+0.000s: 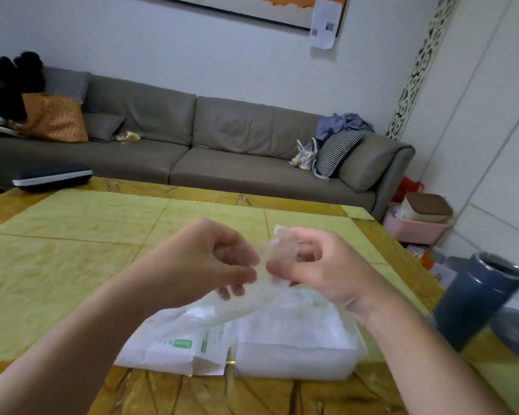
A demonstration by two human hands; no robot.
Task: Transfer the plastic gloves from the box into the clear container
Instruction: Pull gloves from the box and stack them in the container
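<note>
Both hands hover above the yellow-green tiled surface (72, 265), raised over the task's things. The left hand (204, 259) has its fingers curled, thumb and fingertips pinching one side of a thin clear plastic glove (246, 298); the right hand (321, 265) pinches the other side with curled fingers, so the glove is held between the two and its loose end trails down toward the box. The box (174, 345), white with green print, lies on the surface near the front edge, partly hidden by the hanging glove and the left forearm. Just to its right, touching or nearly so, sits the clear container (297, 351), its contents pale and too blurred to make out; the right wrist hides its far corner. At the right edge of the surface stands a dark blue cylindrical flask (474, 298), tilted in this wide view, close to the right forearm. At the far left corner rests a dark flat case (53, 176). Behind the surface runs a grey sofa (222, 145) carrying an orange cushion (54, 118), a checked pillow (336, 151) and crumpled blue clothes (342, 122). A pink bin (414, 232) sits on the floor at the right.
</note>
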